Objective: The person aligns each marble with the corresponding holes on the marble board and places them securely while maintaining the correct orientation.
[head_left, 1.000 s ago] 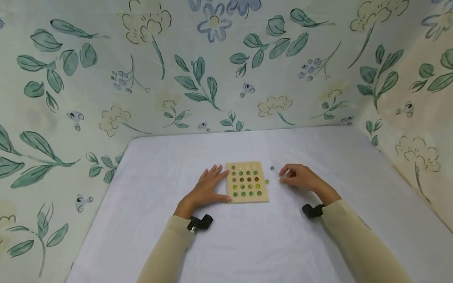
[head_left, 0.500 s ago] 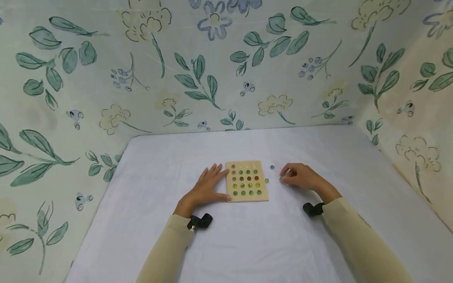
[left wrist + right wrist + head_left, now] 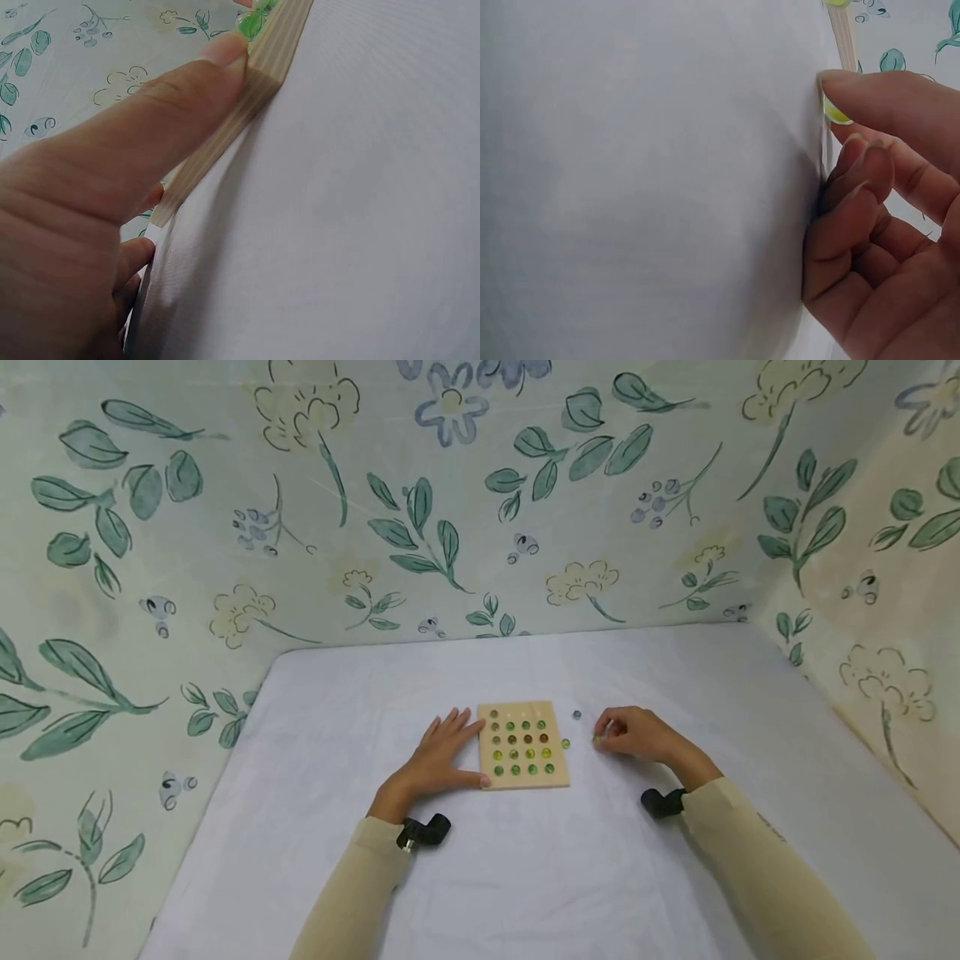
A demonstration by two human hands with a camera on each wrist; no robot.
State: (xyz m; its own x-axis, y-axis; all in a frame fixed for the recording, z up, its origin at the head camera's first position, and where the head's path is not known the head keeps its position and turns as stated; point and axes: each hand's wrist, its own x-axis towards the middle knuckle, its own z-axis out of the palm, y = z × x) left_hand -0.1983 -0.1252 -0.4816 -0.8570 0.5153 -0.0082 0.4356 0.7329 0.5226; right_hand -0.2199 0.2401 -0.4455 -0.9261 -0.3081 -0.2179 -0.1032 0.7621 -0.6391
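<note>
A square wooden board (image 3: 560, 779) lies on the white cloth with rows of glass marbles (image 3: 513, 756) in its hollows; the far row holds one marble at its left end. My left hand (image 3: 435, 758) rests along the board's left side, fingers spread, the thumb (image 3: 191, 94) on the near corner. To the right of the board, my right hand (image 3: 637, 735) pinches a yellow-green marble (image 3: 836, 112) between thumb and index finger, low over the cloth, its other fingers curled. A green marble (image 3: 566, 744) sits right by the board's right edge, and a bluish marble (image 3: 577, 715) lies farther back.
The white-clothed table (image 3: 525, 877) reaches back to a flower-patterned backdrop (image 3: 450, 527), which also runs along the left and right sides. A black wrist camera (image 3: 426, 831) is strapped on the left wrist, another black camera (image 3: 662, 804) on the right.
My right fingers have closed on the yellow-green marble, which now shows between the fingertips. The left hand and the board have kept their place.
</note>
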